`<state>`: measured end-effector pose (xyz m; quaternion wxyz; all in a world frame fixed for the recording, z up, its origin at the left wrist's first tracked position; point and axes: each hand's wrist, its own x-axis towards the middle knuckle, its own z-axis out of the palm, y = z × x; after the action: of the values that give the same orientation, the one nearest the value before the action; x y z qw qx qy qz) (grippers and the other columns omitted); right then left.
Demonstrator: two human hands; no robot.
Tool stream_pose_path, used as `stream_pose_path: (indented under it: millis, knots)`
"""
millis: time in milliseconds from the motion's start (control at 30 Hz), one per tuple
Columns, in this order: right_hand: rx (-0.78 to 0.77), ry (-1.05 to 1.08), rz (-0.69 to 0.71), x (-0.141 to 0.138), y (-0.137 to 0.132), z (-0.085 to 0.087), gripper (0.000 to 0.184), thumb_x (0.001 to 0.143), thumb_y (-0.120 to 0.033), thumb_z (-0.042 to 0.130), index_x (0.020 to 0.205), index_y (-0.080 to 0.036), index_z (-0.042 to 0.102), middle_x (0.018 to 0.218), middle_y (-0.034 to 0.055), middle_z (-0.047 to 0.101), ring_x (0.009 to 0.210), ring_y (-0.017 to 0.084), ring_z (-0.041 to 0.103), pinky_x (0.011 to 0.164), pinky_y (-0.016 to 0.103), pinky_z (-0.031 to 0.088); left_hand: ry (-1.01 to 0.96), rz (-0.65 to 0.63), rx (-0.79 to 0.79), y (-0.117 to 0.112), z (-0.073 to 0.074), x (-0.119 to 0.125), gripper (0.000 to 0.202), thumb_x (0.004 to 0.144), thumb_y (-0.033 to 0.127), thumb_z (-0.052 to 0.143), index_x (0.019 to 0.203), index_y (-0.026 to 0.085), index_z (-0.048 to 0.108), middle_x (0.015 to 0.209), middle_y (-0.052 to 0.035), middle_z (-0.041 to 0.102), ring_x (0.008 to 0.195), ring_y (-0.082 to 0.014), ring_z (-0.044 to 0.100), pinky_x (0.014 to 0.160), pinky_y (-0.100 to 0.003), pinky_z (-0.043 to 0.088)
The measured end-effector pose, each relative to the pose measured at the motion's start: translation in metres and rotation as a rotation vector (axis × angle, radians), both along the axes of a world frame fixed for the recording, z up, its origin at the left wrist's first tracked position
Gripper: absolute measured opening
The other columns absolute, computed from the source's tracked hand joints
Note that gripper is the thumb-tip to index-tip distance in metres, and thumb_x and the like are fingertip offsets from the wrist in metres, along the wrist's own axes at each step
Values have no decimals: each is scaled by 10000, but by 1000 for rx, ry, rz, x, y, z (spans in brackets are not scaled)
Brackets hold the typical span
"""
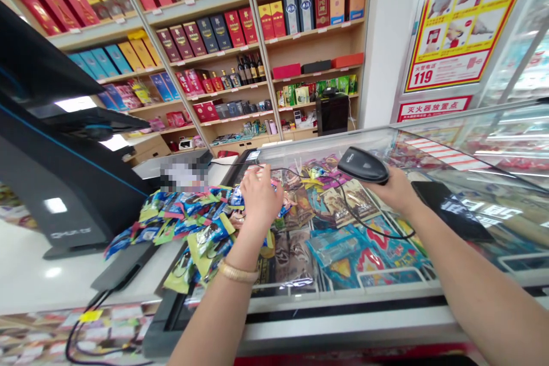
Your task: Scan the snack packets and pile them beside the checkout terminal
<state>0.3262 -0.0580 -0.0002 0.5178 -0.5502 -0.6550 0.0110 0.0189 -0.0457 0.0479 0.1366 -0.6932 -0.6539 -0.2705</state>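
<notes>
My right hand (395, 191) is closed round the handle of a black barcode scanner (363, 166), held above the glass counter with its head to the left. A dark cable (343, 197) loops under the scanner. My left hand (261, 191) is at the right end of a heap of small blue and green snack packets (210, 234). Its fingers are curled and partly hidden, with shiny packets showing on both sides of them. What they grip does not show clearly. A bracelet (238, 272) circles my left wrist.
Under the glass top (412, 136) lie bagged snacks in wire racks. A black flat device (450, 211) lies right of my right hand. At left stands a dark checkout terminal (81, 183). Shelves of boxed goods (223, 31) line the back wall.
</notes>
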Motion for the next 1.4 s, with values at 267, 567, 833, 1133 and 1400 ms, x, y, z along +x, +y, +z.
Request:
stream_pose_path:
  millis: [267,567,833,1133,1400]
  knots:
    - [-32,-27,-98,5,2,-3,331,708,-471,669,873,-194,739,786,95,775,788,310,740,656,356,544,19,-344,-299,60,-21,86,521,905,288,583,1410,187,506,1466,-138,541,1345,-259,519,1126,-363,400]
    - [-35,-65,-125,1,0,3,305,721,-442,671,892,-202,748,775,83,773,724,276,731,627,317,516,-78,-337,-418,97,-45,105,441,867,65,541,1294,163,599,1289,-192,662,1184,-257,658,1017,-354,489]
    - [-53,-88,-140,-1,0,2,283,710,-416,678,888,-210,756,781,82,775,769,282,736,618,295,490,-519,-278,-394,100,-41,97,293,948,187,476,1112,92,700,1126,-226,726,1145,-316,671,986,-403,509]
    - [-47,-91,-110,-5,-2,1,324,719,-439,668,915,-197,757,779,82,772,713,259,715,612,299,488,-1414,-509,-459,36,-36,68,496,967,198,489,1463,206,471,741,28,668,640,-119,716,787,-314,625]
    - [-28,-103,-29,-10,-4,0,293,704,-457,687,819,-191,733,713,74,746,653,240,688,577,294,487,-1680,-611,-496,-4,-32,34,397,801,145,723,1197,158,704,881,-16,761,669,-107,717,898,-371,626]
